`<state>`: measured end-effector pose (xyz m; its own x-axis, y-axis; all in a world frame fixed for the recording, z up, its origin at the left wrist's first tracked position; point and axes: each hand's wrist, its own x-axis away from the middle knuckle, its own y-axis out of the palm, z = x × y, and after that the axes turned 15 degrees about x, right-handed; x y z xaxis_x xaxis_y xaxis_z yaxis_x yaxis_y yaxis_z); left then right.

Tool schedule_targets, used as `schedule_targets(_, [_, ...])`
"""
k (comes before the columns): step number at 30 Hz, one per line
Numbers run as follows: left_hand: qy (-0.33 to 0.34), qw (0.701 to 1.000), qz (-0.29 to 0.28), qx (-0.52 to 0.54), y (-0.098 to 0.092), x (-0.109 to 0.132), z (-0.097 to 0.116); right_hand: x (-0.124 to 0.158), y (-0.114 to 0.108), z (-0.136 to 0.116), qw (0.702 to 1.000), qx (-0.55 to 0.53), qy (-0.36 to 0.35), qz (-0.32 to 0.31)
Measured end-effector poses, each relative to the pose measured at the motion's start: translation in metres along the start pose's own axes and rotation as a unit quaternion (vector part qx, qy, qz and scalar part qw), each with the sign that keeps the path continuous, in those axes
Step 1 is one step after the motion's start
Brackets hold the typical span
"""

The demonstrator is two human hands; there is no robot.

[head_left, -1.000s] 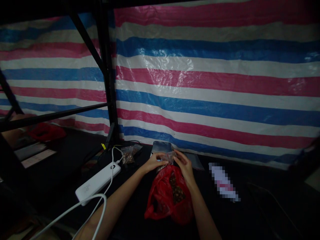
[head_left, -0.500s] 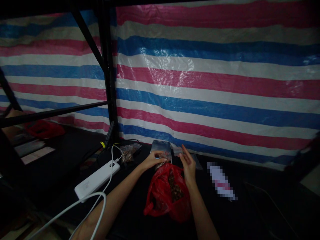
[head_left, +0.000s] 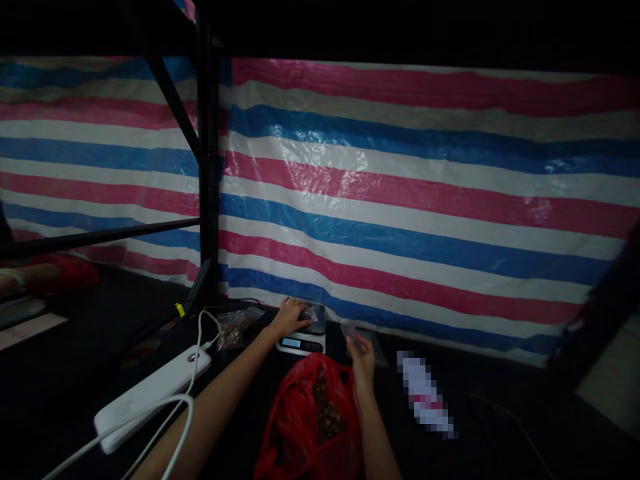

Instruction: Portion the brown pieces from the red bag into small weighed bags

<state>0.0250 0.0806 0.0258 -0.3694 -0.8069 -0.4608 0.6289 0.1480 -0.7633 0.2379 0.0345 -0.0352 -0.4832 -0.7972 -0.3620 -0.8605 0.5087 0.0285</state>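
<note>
Grip: left hand (head_left: pixel 290 318) gripping small clear bag (head_left: pixel 313 315) on digital scale (head_left: pixel 301 344) | right hand (head_left: pixel 361 358) pinching second clear bag (head_left: pixel 349 335)

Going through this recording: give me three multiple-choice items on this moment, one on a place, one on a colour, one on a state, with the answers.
1. Where is the left hand?
A) On the kitchen scale
B) Inside a bag
C) On the floor

2. What colour is the plastic bag of brown pieces?
A) Blue
B) Green
C) Red

3. What state is the scale's display in?
A) Lit
B) Dark
C) Covered by the bag

Answers: 1 A, the hand lies on the scale's top. 2 C, red plastic surrounds the pieces. 3 A, the small screen glows pale.
</note>
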Motion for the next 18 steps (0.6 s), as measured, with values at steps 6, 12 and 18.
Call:
schedule_targets(6, [0.0, 0.99, 0.138, 0.036, -0.015, 0.025, 0.006, 0.008, 0.004, -0.005, 0.996, -0.045, 0.045, -0.063])
schedule_targets(12, [-0.031, 0.963, 0.265, 0.036, -0.047, 0.093, -0.002, 0.013, 0.007, -0.015, 0.991, 0.01, 0.031, -0.129])
schedule_targets(18, [-0.033, 0.965, 0.261, 0.018, -0.048, 0.109, -0.01, 0.02, 0.002, -0.015, 0.968, 0.191, -0.088, -0.135])
